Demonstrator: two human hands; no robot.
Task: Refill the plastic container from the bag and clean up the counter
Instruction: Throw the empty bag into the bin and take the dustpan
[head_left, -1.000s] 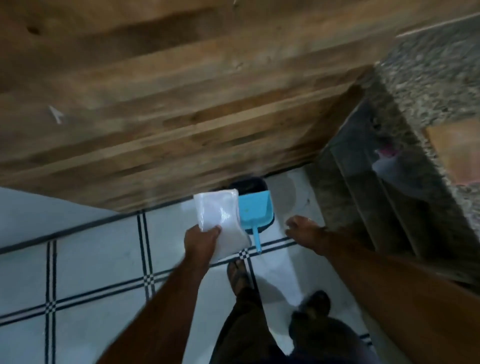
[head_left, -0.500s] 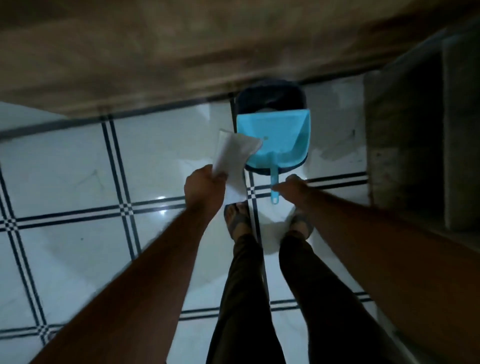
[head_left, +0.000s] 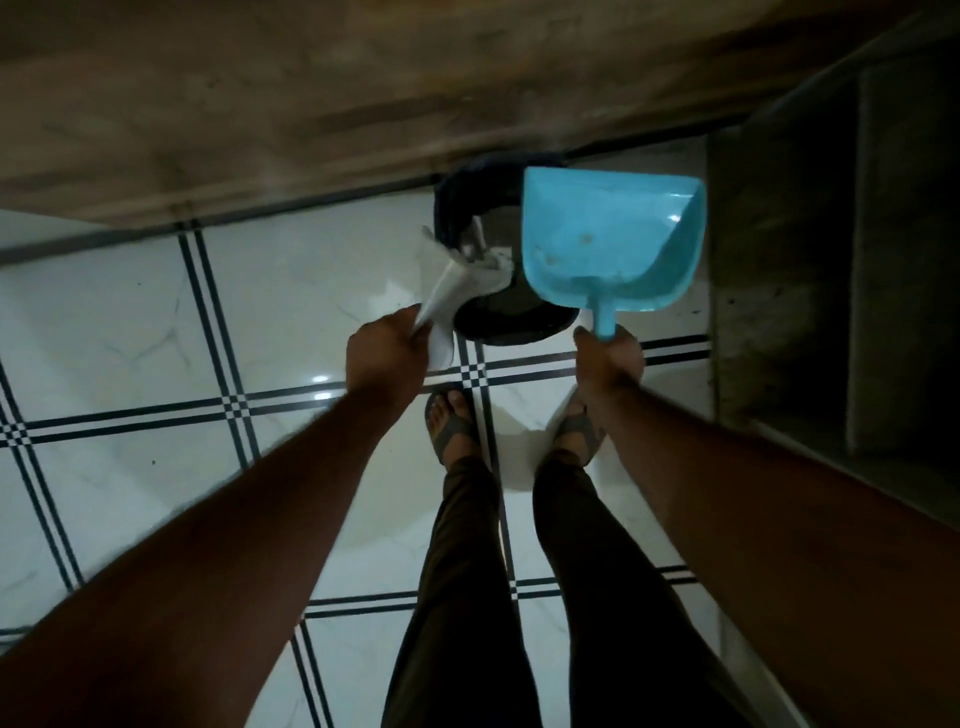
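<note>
Blue dustpan (head_left: 597, 249), one bag (head_left: 457, 291), one bin (head_left: 498, 322)

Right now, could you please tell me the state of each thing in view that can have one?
Left hand: grips the empty bag.
Empty bag: crumpled, its top end over the bin's opening.
Right hand: grips the dustpan's handle.
Dustpan: lifted off to the right of the bin, a few specks inside.
Bin: dark, open, standing on the tiled floor.

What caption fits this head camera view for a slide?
Left hand feeds an empty bag into the dark bin while right hand holds the blue dustpan aside.
</note>
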